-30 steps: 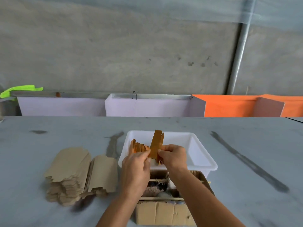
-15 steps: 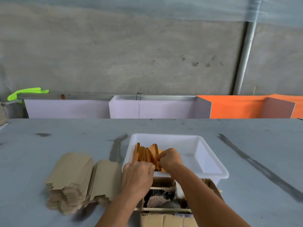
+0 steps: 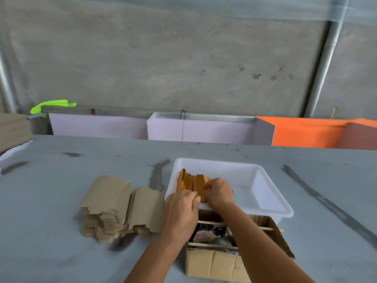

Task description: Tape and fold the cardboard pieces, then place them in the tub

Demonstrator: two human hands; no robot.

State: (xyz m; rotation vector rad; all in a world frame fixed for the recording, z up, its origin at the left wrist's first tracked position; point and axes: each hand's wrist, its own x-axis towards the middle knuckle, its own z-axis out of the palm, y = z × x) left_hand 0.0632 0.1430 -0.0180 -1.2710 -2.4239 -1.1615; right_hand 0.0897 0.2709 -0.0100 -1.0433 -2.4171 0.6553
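Fingers (image 3: 207,186) partly behind folded pieces (image 3: 190,181)

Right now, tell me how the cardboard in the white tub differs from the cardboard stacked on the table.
The folded cardboard pieces stand on edge in a row inside the white tub; the flat cardboard stack lies on the grey table. The tub pieces look orange-brown and narrow, the stack pale tan and broad. The left hand and right hand touch the tub pieces only. Both are cardboard.

We find the white plastic tub's (image 3: 271,209) right half open; upright orange folded cardboard pieces (image 3: 191,181) crowd its left, an open brown cardboard box (image 3: 212,262) blocks its near side.
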